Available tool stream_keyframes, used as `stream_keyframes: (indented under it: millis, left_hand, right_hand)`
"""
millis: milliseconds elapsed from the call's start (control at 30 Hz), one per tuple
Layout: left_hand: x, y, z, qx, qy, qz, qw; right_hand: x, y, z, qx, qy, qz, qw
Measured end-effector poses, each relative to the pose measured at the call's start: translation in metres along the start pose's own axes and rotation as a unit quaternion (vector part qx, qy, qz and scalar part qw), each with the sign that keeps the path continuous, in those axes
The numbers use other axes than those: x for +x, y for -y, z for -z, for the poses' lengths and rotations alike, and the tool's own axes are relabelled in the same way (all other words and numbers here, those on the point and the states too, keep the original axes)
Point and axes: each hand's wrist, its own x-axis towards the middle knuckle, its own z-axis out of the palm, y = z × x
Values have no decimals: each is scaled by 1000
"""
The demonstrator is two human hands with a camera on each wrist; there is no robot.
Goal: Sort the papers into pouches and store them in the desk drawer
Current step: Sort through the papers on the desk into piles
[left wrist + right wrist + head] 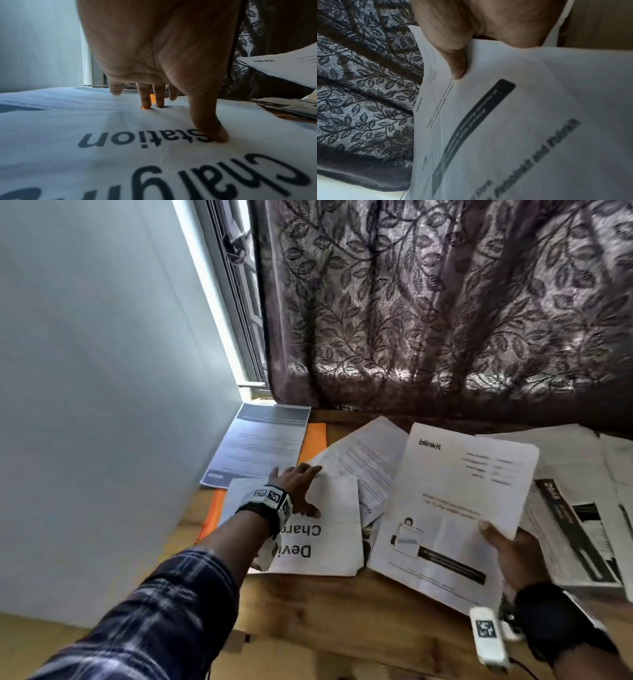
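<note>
Papers: a loose spread across the wooden desk, below a leaf-patterned curtain.

Blinkit sheet: white, portrait, logo at the far end, a small drawing and a black bar near you. Your right hand pinches its near right edge, thumb on the printed face, and holds it off the desk, tilted. Long axis runs away from you, leaning slightly right. The right wrist view shows a second printed sheet lying against it; whether it is in the same grip, you cannot tell.

Sign sheet: white, creased, large black letters reading upside down to you ("Station", "Charging"). It lies flat at the left centre of the desk, long axis away from you. Your left hand rests on its far end, fingers straight and spread, thumb tip pressing by the "S".

Orange pouch: flat by the wall at far left, mostly covered. A grey-headed sheet lies on it, top end toward the window.

Other sheets: one text page angled between sign and blinkit sheet; a stack at far right with a black-banded page.
</note>
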Motion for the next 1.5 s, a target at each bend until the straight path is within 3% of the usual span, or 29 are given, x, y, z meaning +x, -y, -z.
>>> stream_keyframes:
  millis: [133, 400, 500, 600, 700, 767, 933, 1000, 1167, 1367, 1500]
  left_hand:
    - [3, 5, 1, 28, -30, -23, 999]
    - [7, 9, 1, -17, -60, -31, 998]
    - [9, 11, 8, -61, -89, -45, 993]
    - [7, 16, 17, -169, -90, -43, 981]
    - [1, 24, 25, -269, -117, -37, 955]
    - [-5, 29, 30, -348, -156, -25, 924]
    - [-26, 26, 34, -589, -196, 36, 784]
    - [-31, 21, 30, -637, -199, 45, 744]
    - [-40, -2, 17, -677, -194, 64, 707]
    - [-36, -29, 2, -650, -210, 83, 726]
    - [-36, -31, -4, -664, -210, 104, 710]
  right_hand:
    - [0, -13, 0, 4, -29, -22, 999]
    - [-12, -11, -6, 18, -44, -29, 998]
    - [-12, -11, -6, 23, -50, -32, 998]
    - [-12, -10, -6, 35, -51, -34, 998]
    - [-12, -6, -5, 48, -48, -37, 997]
    - [-11, -4, -6, 48, -48, -35, 997]
    - [-8, 1, -16, 49, -39, -14, 998]
    - [-7, 5, -24, 44, -36, 1, 998]
    - [-17, 16, -48, 22, 27, 16, 999]
    - [-37, 33, -83, 10, 106, 37, 994]
    - [-51, 51, -94, 25, 149, 49, 987]
